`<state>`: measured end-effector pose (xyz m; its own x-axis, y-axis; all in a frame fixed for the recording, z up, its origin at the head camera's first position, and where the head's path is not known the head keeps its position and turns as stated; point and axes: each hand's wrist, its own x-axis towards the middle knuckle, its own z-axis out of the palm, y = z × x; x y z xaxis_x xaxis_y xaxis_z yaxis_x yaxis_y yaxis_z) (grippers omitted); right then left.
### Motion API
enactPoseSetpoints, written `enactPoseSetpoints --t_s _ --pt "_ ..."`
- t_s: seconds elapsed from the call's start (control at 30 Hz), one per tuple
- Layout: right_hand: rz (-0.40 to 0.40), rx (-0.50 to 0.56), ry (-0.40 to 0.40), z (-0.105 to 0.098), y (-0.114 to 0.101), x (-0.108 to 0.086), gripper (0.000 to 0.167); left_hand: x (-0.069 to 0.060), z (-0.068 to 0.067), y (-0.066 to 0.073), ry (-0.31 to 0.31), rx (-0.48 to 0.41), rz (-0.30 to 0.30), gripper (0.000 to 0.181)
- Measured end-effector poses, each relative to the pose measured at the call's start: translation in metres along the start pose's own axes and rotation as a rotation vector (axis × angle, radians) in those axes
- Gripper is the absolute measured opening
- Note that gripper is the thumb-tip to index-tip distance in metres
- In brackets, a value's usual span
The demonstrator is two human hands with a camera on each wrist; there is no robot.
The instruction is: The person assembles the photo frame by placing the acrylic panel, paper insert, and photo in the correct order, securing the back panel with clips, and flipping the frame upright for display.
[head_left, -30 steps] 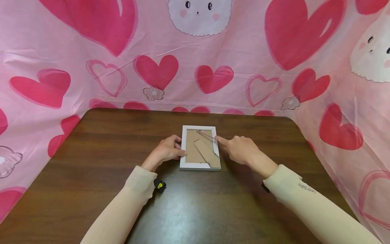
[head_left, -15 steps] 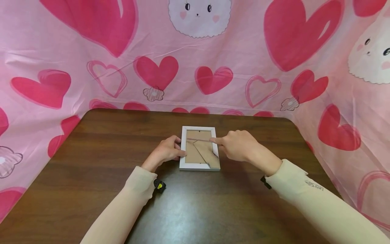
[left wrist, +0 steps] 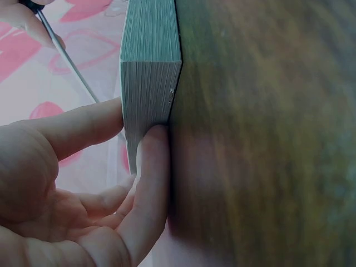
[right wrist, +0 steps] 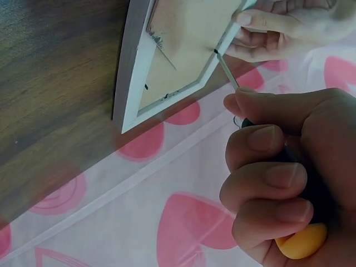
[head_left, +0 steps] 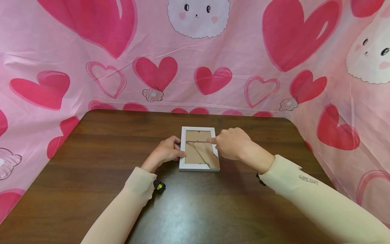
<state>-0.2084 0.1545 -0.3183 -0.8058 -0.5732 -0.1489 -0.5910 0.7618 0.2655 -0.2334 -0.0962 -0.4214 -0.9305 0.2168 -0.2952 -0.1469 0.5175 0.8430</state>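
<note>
Head view: white frame (head_left: pixel 195 166) flat on the brown worktop (head_left: pixel 100 152), back side up, near the far edge, roughly midway between the far-left and far-right corners. Pink heart-print cloth (head_left: pixel 189 44) beyond that edge. Tan backing board (head_left: pixel 191 156) set inside the border, stand leg (head_left: pixel 208 156) slanting across to the frame's near-right corner.

Left hand (head_left: pixel 166 149) at the frame's left edge — thumb on top of the border, a finger bent against the side wall down by the worktop, so clamped on the frame; plainest in the left wrist view. Right hand (head_left: pixel 233 144) over the frame's right edge, fingers wrapped round the dark, yellow-ended handle (right wrist: pixel 300 241) of a screwdriver (right wrist: pixel 228 71), index finger stretched out along the thin metal shaft. Shaft crossing over the board, tip at or just beside a small dark tab (right wrist: pixel 216 51) on the inner left edge; contact hard to tell.

Handling, judged by look: frame probably light and stiff, border maybe a bit slippery — best held by the outer side walls, thumb over the border. Board likely thin, easily dented by metal. Front face hidden, fragility unknown; better treated gently. Stand leg probably a poor grip. Screwdriver rigid, best taken by the thick handle.
</note>
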Motion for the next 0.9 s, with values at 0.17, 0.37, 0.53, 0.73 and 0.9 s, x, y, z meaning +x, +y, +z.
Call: enactPoseSetpoints --t_s 0.17,0.37,0.53,0.73,0.9 --pt "0.008 -0.018 0.005 0.000 -0.001 0.001 0.043 0.000 0.000 0.000 0.001 0.001 0.001 0.057" --pt "0.007 -0.026 0.011 -0.002 -0.002 0.001 0.042 0.001 -0.001 0.000 -0.001 0.008 -0.005 0.058" --pt "0.004 -0.037 0.007 -0.002 -0.004 0.002 0.042 0.001 -0.001 0.000 -0.007 0.008 -0.004 0.059" --pt "0.012 -0.064 0.019 -0.008 -0.008 0.005 0.040 0.001 -0.001 0.000 -0.003 0.011 -0.003 0.059" --pt "-0.001 -0.127 0.031 -0.016 -0.014 0.008 0.043 0.000 -0.001 0.000 0.002 0.005 -0.001 0.058"
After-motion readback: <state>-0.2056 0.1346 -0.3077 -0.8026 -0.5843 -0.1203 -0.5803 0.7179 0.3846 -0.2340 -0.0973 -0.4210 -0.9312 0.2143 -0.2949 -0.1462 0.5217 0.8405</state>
